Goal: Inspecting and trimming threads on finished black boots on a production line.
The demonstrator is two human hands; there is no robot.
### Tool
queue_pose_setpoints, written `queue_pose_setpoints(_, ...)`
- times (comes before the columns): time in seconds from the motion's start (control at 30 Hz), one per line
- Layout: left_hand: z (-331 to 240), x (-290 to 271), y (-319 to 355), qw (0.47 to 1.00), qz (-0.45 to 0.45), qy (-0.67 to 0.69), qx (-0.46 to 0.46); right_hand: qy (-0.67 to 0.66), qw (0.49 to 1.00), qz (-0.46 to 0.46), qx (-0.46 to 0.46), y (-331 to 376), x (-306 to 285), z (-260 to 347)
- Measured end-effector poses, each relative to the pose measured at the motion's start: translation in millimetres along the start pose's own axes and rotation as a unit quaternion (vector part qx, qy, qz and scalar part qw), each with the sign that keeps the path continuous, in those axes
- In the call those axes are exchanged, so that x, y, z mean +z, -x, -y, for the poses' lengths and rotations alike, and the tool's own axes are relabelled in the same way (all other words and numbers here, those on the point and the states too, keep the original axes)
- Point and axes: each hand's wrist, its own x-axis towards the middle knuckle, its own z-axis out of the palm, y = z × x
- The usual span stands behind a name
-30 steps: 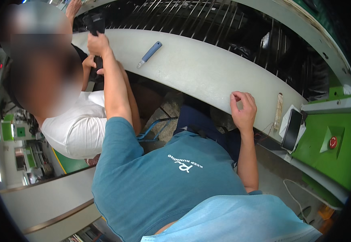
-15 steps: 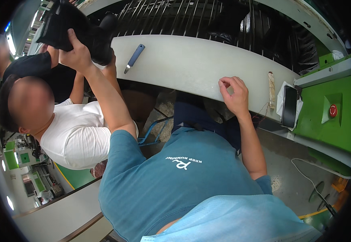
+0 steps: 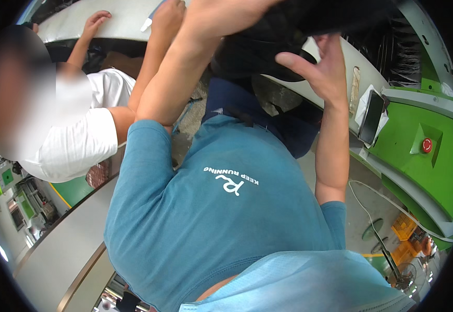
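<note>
Factory production floor: a long curved white work surface (image 3: 341, 67) is running past a green machine housing (image 3: 419, 171) bearing a red push button (image 3: 426, 145); a co-worker in white (image 3: 81, 135) is sitting alongside, and further green equipment (image 3: 8, 182) is standing behind.

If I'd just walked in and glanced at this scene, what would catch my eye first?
Most striking is the bulky black thing raised at the top of the picture, with the person's right hand open against its underside and the left arm reaching up beside it. Below it, the teal shirt fills the middle. At the right edge sits a green machine housing with a red button, and a co-worker in a white shirt sits at the left.
</note>
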Motion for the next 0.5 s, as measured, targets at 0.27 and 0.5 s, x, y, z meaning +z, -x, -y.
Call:
queue_pose_setpoints(0.27,5.8,4.0,10.7,0.998,-0.004,0.010,0.069,-0.117,0.987,-0.029,0.104,12.2,11.1,-6.1)
queue_pose_setpoints(0.5,80.4,-25.1,90.3,0.985,0.002,0.140,0.098,-0.219,0.965,-0.142,0.022,30.3,-7.1,-19.0)
